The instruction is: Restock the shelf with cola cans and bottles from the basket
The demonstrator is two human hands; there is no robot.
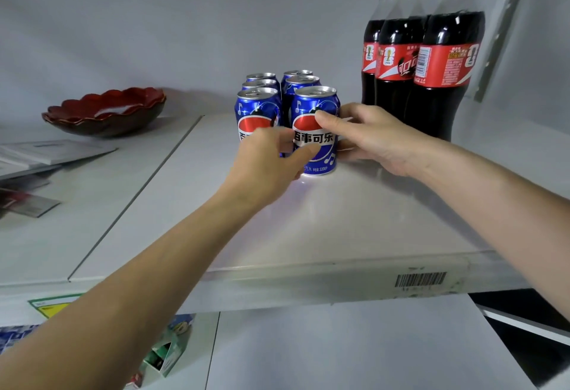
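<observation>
Two bare forearms reached up from the near edge over the white shelf (308, 226), whose front lip carried a barcode sticker (421, 279). Both hands met at the front blue aluminium cola can (316, 118) printed with a red, white and blue globe and Chinese characters. This can stood upright on the shelf. The left hand (268, 161) curled around the can's left side, thumb across the lower label. The right hand (370, 136) cupped the can's right side, thumb laid over the red band, other fingers hidden behind it. So both hands held that one can between them. Just left of the can stood a matching blue can (257, 109), touching or nearly touching it, and four more blue cans (279, 79) stood in two rows behind. Right of the can, four dark cola bottles (431, 65) with red labels and yellow caps stood close together. Well to the can's left sat a scalloped red bowl (105, 110).
</observation>
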